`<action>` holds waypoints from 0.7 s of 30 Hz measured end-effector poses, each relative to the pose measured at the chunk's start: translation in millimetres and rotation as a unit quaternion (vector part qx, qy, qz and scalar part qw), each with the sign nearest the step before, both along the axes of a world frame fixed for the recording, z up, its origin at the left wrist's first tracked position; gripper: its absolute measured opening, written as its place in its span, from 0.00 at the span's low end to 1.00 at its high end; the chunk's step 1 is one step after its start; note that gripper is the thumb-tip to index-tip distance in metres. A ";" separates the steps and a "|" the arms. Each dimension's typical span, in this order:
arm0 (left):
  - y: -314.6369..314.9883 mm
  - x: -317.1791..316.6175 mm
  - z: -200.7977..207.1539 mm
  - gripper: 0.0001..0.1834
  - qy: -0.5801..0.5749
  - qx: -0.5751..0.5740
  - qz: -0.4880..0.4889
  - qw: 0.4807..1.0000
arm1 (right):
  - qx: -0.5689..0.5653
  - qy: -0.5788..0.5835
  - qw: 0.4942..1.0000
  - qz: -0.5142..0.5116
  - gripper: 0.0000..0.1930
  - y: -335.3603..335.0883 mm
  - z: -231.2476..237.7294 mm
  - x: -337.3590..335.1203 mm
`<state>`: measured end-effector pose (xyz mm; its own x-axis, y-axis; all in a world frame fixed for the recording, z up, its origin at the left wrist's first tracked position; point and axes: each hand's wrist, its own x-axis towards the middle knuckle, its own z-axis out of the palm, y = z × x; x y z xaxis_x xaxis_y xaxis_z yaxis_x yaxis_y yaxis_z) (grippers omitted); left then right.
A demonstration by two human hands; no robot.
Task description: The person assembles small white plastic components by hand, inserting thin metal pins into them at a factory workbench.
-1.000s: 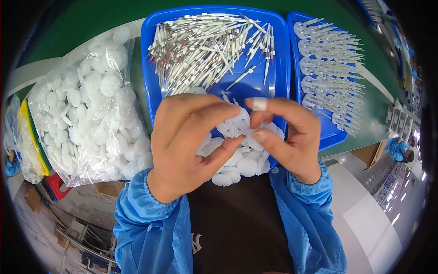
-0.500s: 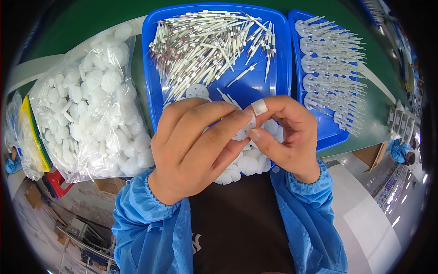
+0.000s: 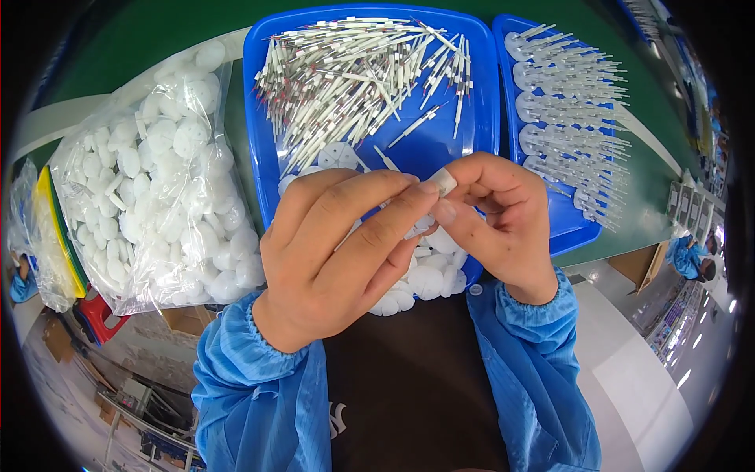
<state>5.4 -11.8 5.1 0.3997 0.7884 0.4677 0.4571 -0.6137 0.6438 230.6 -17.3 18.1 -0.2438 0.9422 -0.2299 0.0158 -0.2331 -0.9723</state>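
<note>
Above the near part of a blue tray (image 3: 253, 94), my two hands meet at the fingertips. My left hand (image 3: 338, 248) is closed around a white plastic disc (image 3: 421, 226), mostly covered by the fingers. Thumb and forefinger of my right hand (image 3: 503, 224) pinch together right beside it; whatever lies between them is hidden. White tape (image 3: 443, 182) wraps the right forefinger. Loose white discs (image 3: 429, 277) lie under the hands. Behind them, slim white sticks with dark and red parts (image 3: 338, 86) are heaped in the tray.
A clear bag of white discs (image 3: 169, 181) stands at the left. On the right, a second blue tray (image 3: 562, 228) holds rows of discs with thin sticks standing out of them (image 3: 570, 118). Both trays rest on a green table (image 3: 645, 200). A person in blue (image 3: 688, 258) is far right.
My right thumb and forefinger have closed and tilted against the left fingertips. Less of the white disc shows between the hands.
</note>
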 end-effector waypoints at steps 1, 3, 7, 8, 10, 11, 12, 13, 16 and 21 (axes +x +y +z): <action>-0.2 -0.5 0.5 0.30 0.000 -0.004 0.004 1.000 | -0.009 0.032 0.999 0.005 0.12 0.4 -1.5 0.5; -0.3 -1.4 0.2 0.30 0.001 -0.009 0.010 1.000 | 0.001 0.029 1.000 0.010 0.13 -2.3 -6.1 0.7; 0.1 -3.1 -2.6 0.32 0.010 -0.002 -0.001 1.000 | 0.000 0.066 0.998 -0.015 0.14 -8.0 -6.9 -1.8; 0.3 -4.2 -3.3 0.33 0.022 0.005 -0.015 1.000 | 0.000 0.066 0.998 -0.016 0.14 -7.3 -10.6 0.0; -0.9 -7.2 -1.3 0.35 0.027 -0.021 0.001 0.999 | 0.084 -0.037 0.996 -0.010 0.15 -0.7 -22.6 5.8; -1.0 -8.9 -0.3 0.37 0.031 -0.048 0.019 0.998 | 0.085 -0.034 0.996 -0.011 0.15 3.9 -23.7 9.5; 1.4 -10.1 -0.1 0.37 0.034 -0.047 0.018 0.998 | 0.226 -0.180 0.957 0.014 0.15 8.8 -23.3 14.7; 5.1 -10.6 0.0 0.39 0.053 -0.059 0.037 0.996 | 0.358 -0.318 0.877 0.039 0.14 13.3 -23.7 18.6; 10.2 -7.8 -7.5 0.41 0.094 -0.093 0.045 0.990 | 0.438 -0.448 0.766 0.141 0.13 26.7 -36.1 24.6; 19.5 9.2 -17.3 0.32 0.185 -0.099 -0.003 0.978 | 0.394 -0.427 0.805 0.121 0.08 26.0 -27.0 19.1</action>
<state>14.6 7.7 -12.1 0.5174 0.8459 0.1290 0.6784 -0.4974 0.5407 249.7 8.7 -8.9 -0.5123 0.8260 0.2350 0.7091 0.5612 -0.4269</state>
